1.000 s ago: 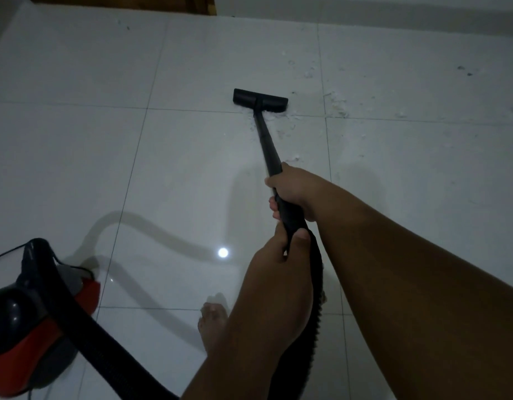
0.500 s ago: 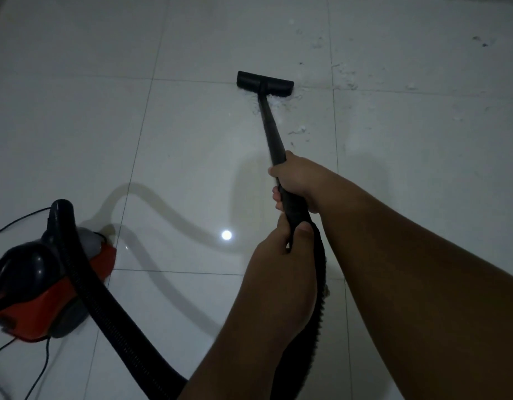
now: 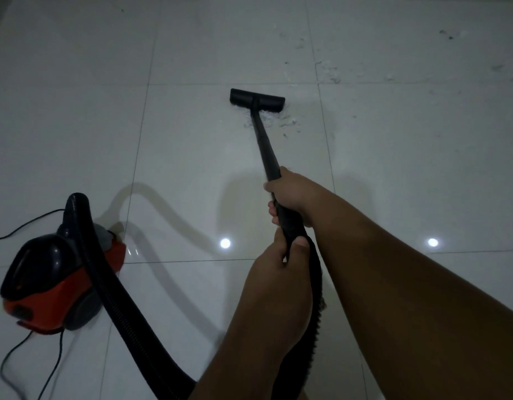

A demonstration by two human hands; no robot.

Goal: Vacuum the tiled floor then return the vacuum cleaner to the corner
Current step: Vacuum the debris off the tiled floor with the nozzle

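1. Both hands are clamped on the black wand [image 3: 268, 153] of the vacuum cleaner: the right hand [image 3: 292, 192] grips it farther along, the left hand [image 3: 278, 272] closes round it nearer, where the ribbed hose [image 3: 110, 295] joins
2. The wand slants away to the floor head [image 3: 256, 100], which lies flat on the tiled floor [image 3: 191, 157], just near of a grout line
3. Pale crumbs and dust [image 3: 287, 122] lie scattered just right of the wand behind the head, with more debris on the far right tiles
4. The red and black vacuum body [image 3: 58, 287] sits on the floor at near left, well apart from the head, its hose arching up and curving towards the hands
5. A thin power cord [image 3: 24, 229] trails off left of the body
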